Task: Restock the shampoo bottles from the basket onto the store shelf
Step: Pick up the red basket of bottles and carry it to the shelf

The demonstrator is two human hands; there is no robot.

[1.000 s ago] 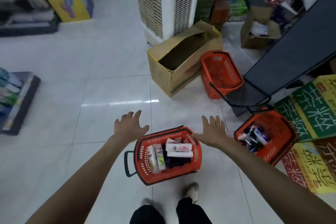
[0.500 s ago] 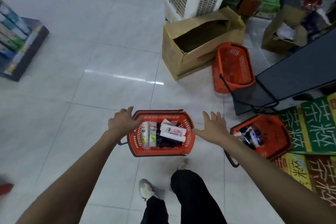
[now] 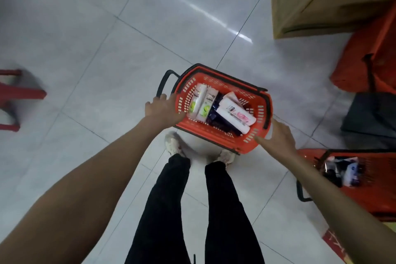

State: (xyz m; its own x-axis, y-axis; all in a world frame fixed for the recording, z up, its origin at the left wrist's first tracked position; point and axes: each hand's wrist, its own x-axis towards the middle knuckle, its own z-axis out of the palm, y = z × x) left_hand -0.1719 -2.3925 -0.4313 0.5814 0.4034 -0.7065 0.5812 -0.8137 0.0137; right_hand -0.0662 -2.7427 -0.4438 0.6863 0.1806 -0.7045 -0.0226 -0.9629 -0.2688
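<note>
A red plastic basket (image 3: 222,137) with black handles hangs tilted just above my shoes. Inside lie two white shampoo bottles with green labels (image 3: 202,104), a white bottle with a pink label (image 3: 236,114) and dark bottles (image 3: 215,114) underneath. My left hand (image 3: 160,111) grips the basket's left end, below the black handle loop. At the right end, my right hand (image 3: 278,135) presses flat against the corner with straight fingers. No store shelf is in view.
A cardboard box (image 3: 321,6) stands at the top right, with a second red basket (image 3: 368,53) beside it. A third red basket (image 3: 364,195) holding goods sits by my right forearm. A red stool (image 3: 15,96) is at the left. A dark shelf base (image 3: 372,115) lies right.
Both hands closed in on the basket's two ends. The left hand took hold of the left end, and the basket now sits tilted over my feet. My view dropped steeply downward.
</note>
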